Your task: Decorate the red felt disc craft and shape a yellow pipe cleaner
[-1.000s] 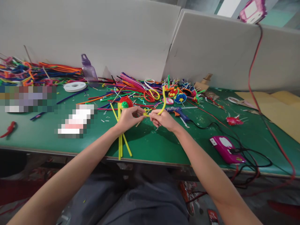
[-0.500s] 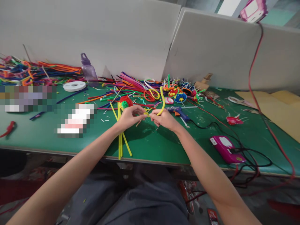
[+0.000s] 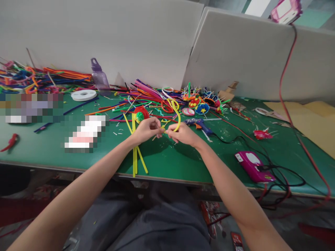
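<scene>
Over the green table, both hands pinch one yellow pipe cleaner (image 3: 178, 116). My left hand (image 3: 147, 130) is closed on its end, fingertips together. Close beside it, my right hand (image 3: 182, 134) is closed on the same piece, and the free length curves up and leftward above the knuckles. Several straight yellow pipe cleaners (image 3: 135, 162) lie on the table, partly under my left wrist. Just behind my left hand sits a red and green fuzzy piece (image 3: 140, 114). A blue glue gun (image 3: 200, 124) lies beyond my right hand.
Loose coloured pipe cleaners (image 3: 146, 91) pile along the back, near a purple bottle (image 3: 100, 78) and a white ribbon roll (image 3: 83, 94). Finished fuzzy ornaments (image 3: 202, 108) lie behind the glue gun. At right are a magenta power strip (image 3: 253, 166) with black cables and brown paper (image 3: 309, 118).
The free end of the yellow pipe cleaner has swung left and curls over more. Both hands stay close together in nearly the same place.
</scene>
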Motion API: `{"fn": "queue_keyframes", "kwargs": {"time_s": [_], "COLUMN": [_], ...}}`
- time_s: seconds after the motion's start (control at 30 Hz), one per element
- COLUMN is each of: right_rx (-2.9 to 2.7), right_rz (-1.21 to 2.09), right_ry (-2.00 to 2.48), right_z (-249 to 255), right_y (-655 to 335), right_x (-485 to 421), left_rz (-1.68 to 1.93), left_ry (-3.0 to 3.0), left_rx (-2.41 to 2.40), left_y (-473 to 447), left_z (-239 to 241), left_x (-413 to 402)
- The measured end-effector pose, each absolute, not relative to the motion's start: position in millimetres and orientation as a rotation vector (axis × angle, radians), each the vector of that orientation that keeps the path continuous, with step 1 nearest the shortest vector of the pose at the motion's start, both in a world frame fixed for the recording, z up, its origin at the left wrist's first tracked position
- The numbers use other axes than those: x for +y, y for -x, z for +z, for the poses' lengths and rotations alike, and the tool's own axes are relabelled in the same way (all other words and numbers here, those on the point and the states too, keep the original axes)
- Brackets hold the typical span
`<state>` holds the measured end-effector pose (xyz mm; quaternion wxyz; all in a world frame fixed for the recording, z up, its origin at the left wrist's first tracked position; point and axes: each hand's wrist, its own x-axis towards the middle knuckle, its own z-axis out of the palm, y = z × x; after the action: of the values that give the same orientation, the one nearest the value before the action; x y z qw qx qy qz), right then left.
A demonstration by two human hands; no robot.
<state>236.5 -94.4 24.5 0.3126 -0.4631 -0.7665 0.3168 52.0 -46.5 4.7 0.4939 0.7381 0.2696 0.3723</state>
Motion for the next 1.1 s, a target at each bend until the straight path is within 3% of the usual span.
{"fn": "queue_keyframes", "kwargs": {"time_s": [0.2, 0.7, 1.1], "right_rx": [-2.061, -2.001, -2.045], "right_rz": [0.990, 0.972, 0.911], "right_ry": [1.131, 1.156, 1.199], "right_z": [31, 26, 29], "right_y": [-247, -251, -253], "right_x": [-97, -94, -94], "left_rz": [0.848, 1.044, 0.970], "left_ry": [-1.759, -2.016, -2.051], "left_rx": [0.608, 0.699, 0.727], "left_y": [-48, -49, -48], "left_z": [7, 6, 2], "left_x": [-44, -52, -49]}}
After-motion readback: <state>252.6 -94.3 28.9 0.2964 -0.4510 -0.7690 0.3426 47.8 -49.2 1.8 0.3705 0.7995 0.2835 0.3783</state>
